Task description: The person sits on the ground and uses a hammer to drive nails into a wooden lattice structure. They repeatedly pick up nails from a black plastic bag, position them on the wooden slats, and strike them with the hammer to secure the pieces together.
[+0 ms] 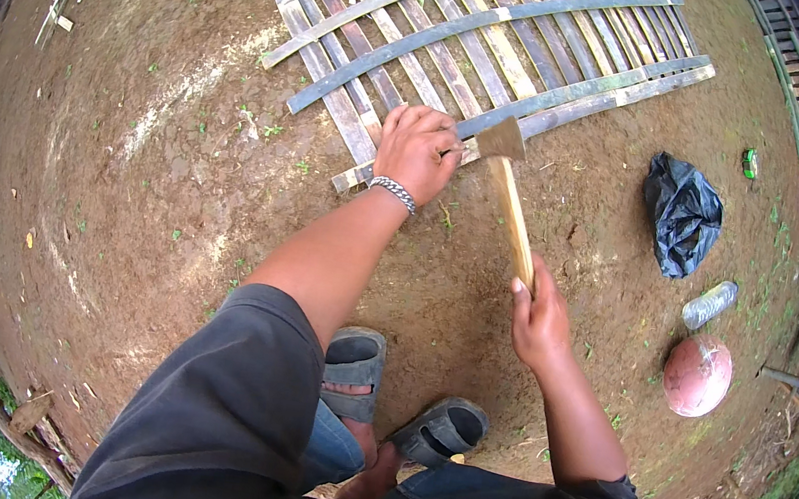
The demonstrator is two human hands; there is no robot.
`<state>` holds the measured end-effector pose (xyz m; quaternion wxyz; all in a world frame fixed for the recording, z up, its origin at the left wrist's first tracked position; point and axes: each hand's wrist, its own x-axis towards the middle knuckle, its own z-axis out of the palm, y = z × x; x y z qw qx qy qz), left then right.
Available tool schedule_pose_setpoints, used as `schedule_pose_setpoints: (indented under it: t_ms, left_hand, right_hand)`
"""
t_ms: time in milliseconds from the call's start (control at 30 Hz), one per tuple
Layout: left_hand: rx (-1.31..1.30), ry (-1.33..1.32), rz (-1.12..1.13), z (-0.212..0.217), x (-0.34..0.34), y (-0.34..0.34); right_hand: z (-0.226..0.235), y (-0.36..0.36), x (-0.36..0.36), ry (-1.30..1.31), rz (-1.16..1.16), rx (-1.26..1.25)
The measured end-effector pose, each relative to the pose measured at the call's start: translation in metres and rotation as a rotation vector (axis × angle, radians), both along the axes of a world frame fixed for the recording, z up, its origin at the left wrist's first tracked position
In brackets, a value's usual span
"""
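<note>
Down near flat slats (496, 16), the right hand (543, 319) grips a wood-handled hatchet (511, 209).

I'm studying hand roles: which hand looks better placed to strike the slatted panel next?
The right hand, probably: it grips the hatchet by its wooden handle, while the left hand is at the near edge of the slatted panel.

- Tool handle (513, 216): smooth wood;
- tool head (502, 140): dull metal;
- slatted panel (501, 15): rough wood;
- bag (683, 218): glossy plastic;
- bottle (710, 306): clear, shiny plastic;
- sleeve (221, 378): matt cloth
</note>
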<state>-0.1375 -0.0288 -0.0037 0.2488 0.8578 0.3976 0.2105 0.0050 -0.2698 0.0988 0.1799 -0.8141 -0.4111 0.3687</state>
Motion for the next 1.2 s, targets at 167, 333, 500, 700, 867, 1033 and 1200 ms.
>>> schedule_pose_setpoints:
  t_ms: [167, 333, 500, 700, 867, 1033, 1200]
  left_hand:
    - [0.047, -0.057, -0.009, -0.003, 0.003, 0.0]
    - [0.041, -0.064, -0.01, -0.002, 0.001, 0.0]
    - [0.055, -0.03, 0.0, -0.001, 0.001, -0.001]
    - [0.038, -0.059, -0.01, -0.001, 0.001, -0.001]
    - [0.048, -0.047, -0.019, -0.002, 0.003, -0.001]
    - [0.046, -0.057, -0.014, -0.002, 0.002, 0.0]
    - [0.064, -0.067, -0.016, 0.0, 0.003, 0.0]
  right_hand:
    - [-0.005, 0.015, -0.011, -0.037, -0.02, 0.084]
    - [-0.012, 0.01, -0.01, -0.11, 0.028, 0.163]
    - [-0.015, 0.009, -0.008, -0.176, 0.083, 0.133]
    - [-0.009, 0.007, -0.006, -0.139, 0.034, 0.225]
    - [-0.016, 0.005, -0.005, -0.163, 0.057, 0.154]
    - [-0.013, 0.008, -0.008, -0.136, 0.039, 0.176]
    - [-0.013, 0.009, -0.007, -0.132, 0.026, 0.21]
